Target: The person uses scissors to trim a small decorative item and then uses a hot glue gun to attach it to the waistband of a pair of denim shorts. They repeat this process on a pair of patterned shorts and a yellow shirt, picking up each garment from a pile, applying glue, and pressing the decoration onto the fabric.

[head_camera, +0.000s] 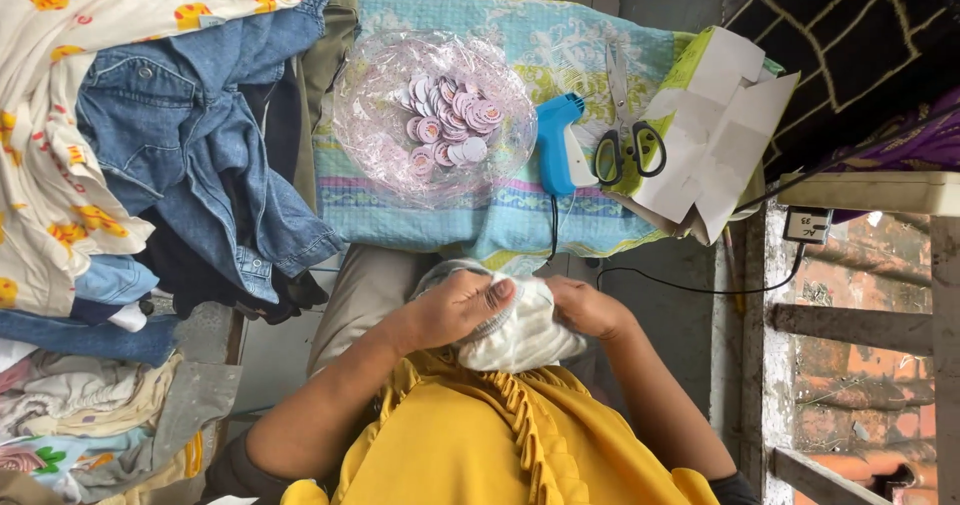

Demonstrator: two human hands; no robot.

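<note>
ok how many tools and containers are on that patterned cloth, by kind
Blue tagging gun: 1
Scissors: 1
Clear plastic bowl of round tags: 1
Open cardboard box: 1
Total: 4
The round tags in the bowl overlap too much to count. Both hands, left and right, hold a white knit piece below the cloth.

left hand (455, 308) curled closed | right hand (585, 307) curled closed | forearms converging

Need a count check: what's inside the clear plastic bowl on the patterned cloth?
The clear plastic bowl holds a heap of small round pink-and-white tags. Those underneath are covered by the top ones, so no count is possible.
</note>
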